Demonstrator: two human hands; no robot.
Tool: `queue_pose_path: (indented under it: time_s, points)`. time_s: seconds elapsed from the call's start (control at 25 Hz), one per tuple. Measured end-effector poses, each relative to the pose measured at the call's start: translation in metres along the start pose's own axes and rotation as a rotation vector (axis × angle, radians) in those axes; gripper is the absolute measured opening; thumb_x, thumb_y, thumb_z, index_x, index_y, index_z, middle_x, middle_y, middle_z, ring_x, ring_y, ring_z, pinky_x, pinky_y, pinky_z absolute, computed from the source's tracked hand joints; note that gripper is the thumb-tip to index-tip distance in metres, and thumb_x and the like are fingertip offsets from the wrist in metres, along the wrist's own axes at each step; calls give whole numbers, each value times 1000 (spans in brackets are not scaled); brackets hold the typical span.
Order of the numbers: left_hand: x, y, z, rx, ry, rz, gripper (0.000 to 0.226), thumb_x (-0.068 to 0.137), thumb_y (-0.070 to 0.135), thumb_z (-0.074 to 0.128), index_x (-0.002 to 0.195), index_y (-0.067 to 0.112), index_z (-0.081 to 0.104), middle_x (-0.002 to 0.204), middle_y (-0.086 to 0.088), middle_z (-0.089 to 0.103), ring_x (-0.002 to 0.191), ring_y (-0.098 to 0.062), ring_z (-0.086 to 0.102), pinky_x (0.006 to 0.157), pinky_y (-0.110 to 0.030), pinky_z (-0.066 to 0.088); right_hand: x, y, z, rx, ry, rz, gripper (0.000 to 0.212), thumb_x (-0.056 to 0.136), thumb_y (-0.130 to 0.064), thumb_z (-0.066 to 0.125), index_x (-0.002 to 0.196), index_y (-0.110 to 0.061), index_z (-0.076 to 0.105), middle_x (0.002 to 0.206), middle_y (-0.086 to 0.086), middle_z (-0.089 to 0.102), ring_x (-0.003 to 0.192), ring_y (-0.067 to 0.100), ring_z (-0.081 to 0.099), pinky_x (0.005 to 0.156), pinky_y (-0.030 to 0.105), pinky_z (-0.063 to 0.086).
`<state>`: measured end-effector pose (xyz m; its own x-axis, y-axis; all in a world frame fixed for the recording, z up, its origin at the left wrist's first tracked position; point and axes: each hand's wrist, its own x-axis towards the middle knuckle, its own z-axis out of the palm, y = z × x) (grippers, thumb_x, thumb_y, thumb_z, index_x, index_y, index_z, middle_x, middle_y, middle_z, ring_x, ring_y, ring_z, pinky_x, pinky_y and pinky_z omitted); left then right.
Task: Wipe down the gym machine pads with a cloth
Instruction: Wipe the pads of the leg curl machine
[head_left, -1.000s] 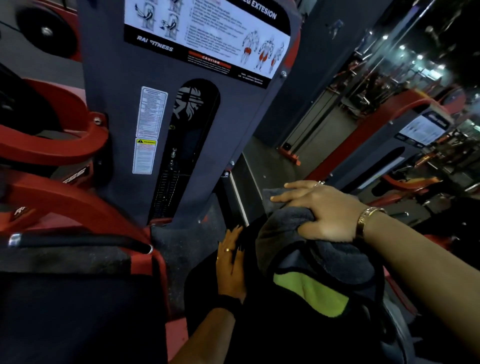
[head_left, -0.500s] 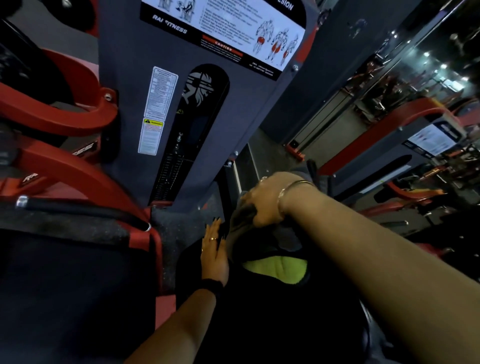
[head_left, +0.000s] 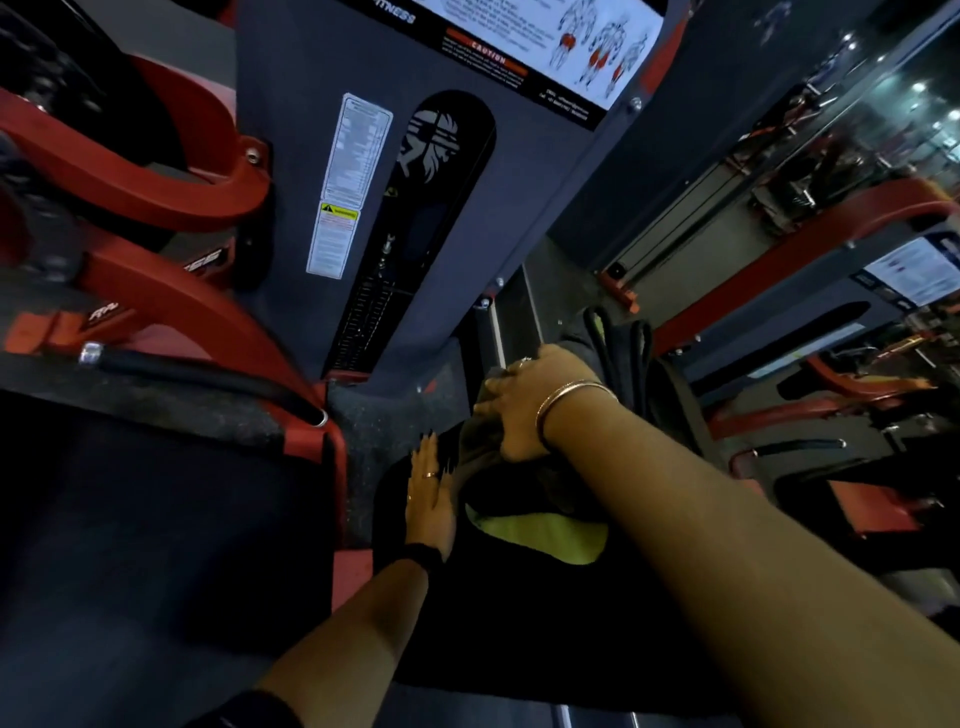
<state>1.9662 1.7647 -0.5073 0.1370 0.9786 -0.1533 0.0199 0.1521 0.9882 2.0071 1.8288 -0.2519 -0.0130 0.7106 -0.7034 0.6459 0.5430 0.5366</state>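
A black machine pad (head_left: 519, 613) fills the lower middle of the head view. My right hand (head_left: 524, 405) grips a dark grey cloth (head_left: 618, 343) with a yellow-green patch (head_left: 540, 535) and presses it onto the pad's far end. Part of the cloth sticks up beyond my wrist, and the rest is hidden under my hand and forearm. My left hand (head_left: 428, 499) lies flat on the pad's left edge, fingers together and pointing away from me, holding nothing.
The grey weight-stack housing (head_left: 467, 208) with its stickers stands just beyond the pad. Red frame arms (head_left: 171, 306) and a black-gripped handle (head_left: 208, 379) are at left, above a dark seat pad (head_left: 156, 545). More red machines (head_left: 831, 312) stand at right.
My right hand has slid the cloth from the pad's right side to its far left end, close to my left hand. The left hand has stayed on the pad edge.
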Motion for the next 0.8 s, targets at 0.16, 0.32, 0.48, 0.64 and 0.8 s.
queue_pose_path:
  time_s: [0.16,0.32,0.48,0.64,0.8]
  points:
    - [-6,-16,-14,-57,-128,-186,58,100,12,39,148,12,6,157,-3,3,145,-17,2,111,-11,3,14,-38,14,-74,13,-52,67,86,-60,33,147,-35,20,157,-2,16,143,24,16,112,47,14]
    - [-18,-45,-33,-131,-145,-314,66,95,26,47,147,19,6,157,-2,7,145,-18,10,116,-22,8,30,-75,29,-100,12,-63,73,88,-59,34,150,-25,13,159,3,3,145,29,1,114,52,-5]
    - [-17,-84,-49,-175,-163,-344,57,98,20,44,148,23,16,157,-2,15,143,-21,18,117,-46,18,40,-96,41,-91,-16,-83,74,88,-57,33,150,-22,11,159,5,0,145,29,-3,114,53,-9]
    - [-8,-73,-56,-19,-228,-293,58,92,42,51,143,35,25,156,-6,18,143,-25,20,117,-47,17,41,-99,46,-14,-11,-124,71,89,-53,36,150,-22,16,159,4,4,145,26,-1,114,53,-10]
    - [-5,-74,-60,-79,-378,-403,47,101,19,38,146,17,24,155,-4,16,144,-25,15,118,-37,9,59,-109,46,49,9,6,76,87,-54,39,150,-17,15,159,10,3,145,32,-3,112,57,-10]
